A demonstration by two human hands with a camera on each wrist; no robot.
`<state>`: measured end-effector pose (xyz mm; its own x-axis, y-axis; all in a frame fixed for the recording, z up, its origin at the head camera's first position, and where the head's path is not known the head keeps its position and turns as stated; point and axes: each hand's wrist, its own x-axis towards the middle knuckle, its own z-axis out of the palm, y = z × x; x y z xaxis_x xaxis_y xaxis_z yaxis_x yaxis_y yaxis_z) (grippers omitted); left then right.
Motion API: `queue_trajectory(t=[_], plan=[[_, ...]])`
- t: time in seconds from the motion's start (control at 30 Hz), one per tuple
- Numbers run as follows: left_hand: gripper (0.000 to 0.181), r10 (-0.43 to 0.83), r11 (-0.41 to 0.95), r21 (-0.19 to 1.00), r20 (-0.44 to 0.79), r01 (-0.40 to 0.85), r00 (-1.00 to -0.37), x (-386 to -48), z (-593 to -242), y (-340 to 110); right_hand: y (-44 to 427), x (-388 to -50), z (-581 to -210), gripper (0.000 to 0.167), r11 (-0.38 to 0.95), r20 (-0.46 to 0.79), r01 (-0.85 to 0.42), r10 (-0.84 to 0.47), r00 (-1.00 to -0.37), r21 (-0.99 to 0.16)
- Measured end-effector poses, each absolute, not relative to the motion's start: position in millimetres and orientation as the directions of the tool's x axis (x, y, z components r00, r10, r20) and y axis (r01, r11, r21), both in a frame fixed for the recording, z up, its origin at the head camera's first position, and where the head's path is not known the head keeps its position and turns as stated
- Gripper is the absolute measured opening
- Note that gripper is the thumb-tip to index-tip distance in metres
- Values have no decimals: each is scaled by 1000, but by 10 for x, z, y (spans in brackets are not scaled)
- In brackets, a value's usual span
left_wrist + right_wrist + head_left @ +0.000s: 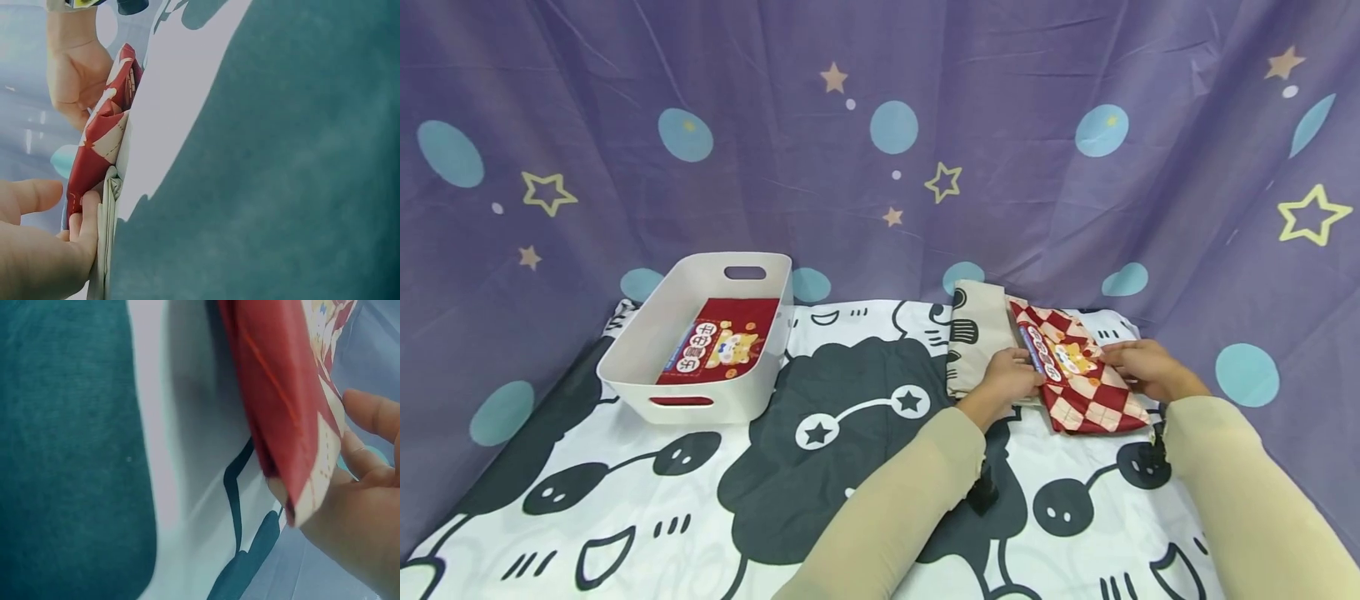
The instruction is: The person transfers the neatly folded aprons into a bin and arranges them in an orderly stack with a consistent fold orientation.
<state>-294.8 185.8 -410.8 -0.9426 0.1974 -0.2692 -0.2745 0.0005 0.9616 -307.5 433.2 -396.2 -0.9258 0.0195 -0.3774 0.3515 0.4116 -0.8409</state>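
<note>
A folded red and cream checkered cloth (1093, 408) with a cartoon-dog label lies at the right, partly over a folded beige cloth (981, 333). My left hand (1009, 379) grips its left edge; in the left wrist view, the fingers of this hand (47, 250) reach under the checkered cloth (94, 156), with the thumb raised on the other side. At the opposite edge, my right hand (1146, 367) holds the cloth. The right wrist view shows this hand (369, 500) with thumb and fingers at the checkered cloth's edge (275, 387), its fingertips partly hidden.
A white bin (715, 404) stands at the left with a red labelled package (730, 342) inside. The surface is covered by a white sheet (647, 500) with dark cartoon prints. Behind it hangs a purple curtain (790, 167) with stars and blue ovals.
</note>
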Motion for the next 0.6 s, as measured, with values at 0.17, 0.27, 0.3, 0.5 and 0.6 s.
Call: queue_trajectory(t=[0.17,0.27,0.3,0.5,0.6], plan=[[44,181,-23,964,-258,-266,-949,-2935,-4097,1871,4347,-3077,-3918,54,347,-410,384,-1,-912,-855],[44,177,-45,964,-249,-261,-952,-2921,-4090,1878,4342,-3067,-3894,52,316,-414,389,-12,-910,-865],[44,176,-50,965,-246,-258,-953,-2916,-4087,1882,4338,-3062,-3888,50,310,-411,386,-17,-911,-869],[48,144,-68,966,-239,-250,-960,-2903,-4079,1896,4321,-3049,-3876,43,279,-384,358,-40,-923,-891],[47,128,-54,965,-248,-256,-960,-2899,-4071,1896,4330,-3049,-3874,32,244,-367,344,-55,-929,-907]])
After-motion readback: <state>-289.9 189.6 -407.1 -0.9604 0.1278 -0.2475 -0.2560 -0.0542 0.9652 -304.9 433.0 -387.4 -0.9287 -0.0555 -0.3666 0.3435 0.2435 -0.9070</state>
